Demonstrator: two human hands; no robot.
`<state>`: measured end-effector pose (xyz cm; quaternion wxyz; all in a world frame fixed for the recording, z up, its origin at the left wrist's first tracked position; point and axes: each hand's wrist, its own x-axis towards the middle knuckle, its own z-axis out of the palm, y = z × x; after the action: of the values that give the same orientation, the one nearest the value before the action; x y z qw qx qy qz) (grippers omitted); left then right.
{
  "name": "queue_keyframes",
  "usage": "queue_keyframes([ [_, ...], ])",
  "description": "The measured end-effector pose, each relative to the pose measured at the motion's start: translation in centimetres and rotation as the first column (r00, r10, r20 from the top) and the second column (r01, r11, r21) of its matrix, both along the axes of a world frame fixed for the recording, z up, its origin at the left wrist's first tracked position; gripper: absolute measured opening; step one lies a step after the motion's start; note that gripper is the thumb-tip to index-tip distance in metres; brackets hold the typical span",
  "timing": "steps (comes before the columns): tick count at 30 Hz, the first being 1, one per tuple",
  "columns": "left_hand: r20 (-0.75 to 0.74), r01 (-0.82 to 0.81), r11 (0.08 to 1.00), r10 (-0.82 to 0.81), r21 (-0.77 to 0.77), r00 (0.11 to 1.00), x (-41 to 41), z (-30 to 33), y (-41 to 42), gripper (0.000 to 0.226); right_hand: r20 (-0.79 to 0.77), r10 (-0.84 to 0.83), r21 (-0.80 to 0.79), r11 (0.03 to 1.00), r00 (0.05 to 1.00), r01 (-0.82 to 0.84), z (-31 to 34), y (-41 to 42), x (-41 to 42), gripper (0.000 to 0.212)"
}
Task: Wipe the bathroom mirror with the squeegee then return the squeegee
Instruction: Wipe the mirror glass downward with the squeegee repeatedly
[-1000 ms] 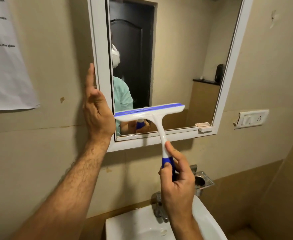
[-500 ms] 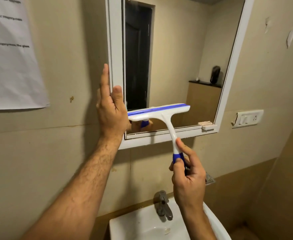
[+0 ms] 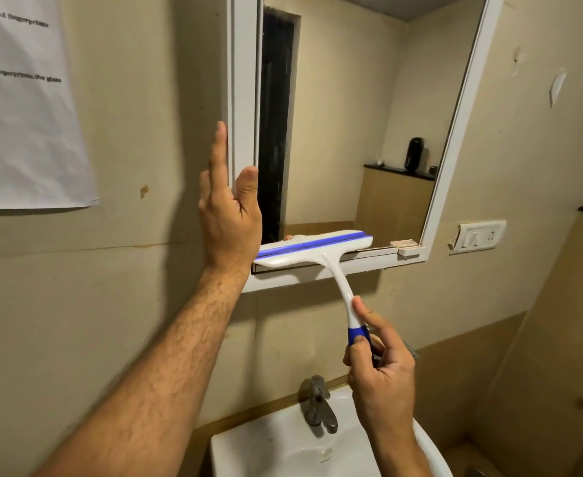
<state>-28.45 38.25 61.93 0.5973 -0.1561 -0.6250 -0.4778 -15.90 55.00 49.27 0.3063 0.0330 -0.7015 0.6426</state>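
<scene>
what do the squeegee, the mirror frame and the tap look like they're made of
Squeegee: glossy white plastic with a blue strip, probably rubber, and a blue grip.
Mirror frame: smooth white, likely plastic or painted; can't tell which.
Tap: dull grey metal, with faint reflections.

paper sheet [image 3: 24,115], "fingerprints the glass" (partly cut)

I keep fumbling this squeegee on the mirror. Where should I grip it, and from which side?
Grip the squeegee by the blue end of its handle, from below, as the right hand does: the handle slopes down away from the wide blade lying across the mirror.
</scene>
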Motion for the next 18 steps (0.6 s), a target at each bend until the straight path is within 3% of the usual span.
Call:
queue_keyframes([
  [14,0.116,-0.069,0.997,0.073,-0.040,0.991,-0.5,-0.1,-0.2,0.060,0.138,0.040,0.038,0.998,0.990,-0.046,1.9,1.7,1.6,0.040],
  [18,0.114,-0.064,0.997,0.067,-0.036,0.991,-0.3,-0.2,-0.1,0.060,0.115,-0.004,0.046,0.999,0.993,-0.001,3.8,2.7,2.1,0.040],
])
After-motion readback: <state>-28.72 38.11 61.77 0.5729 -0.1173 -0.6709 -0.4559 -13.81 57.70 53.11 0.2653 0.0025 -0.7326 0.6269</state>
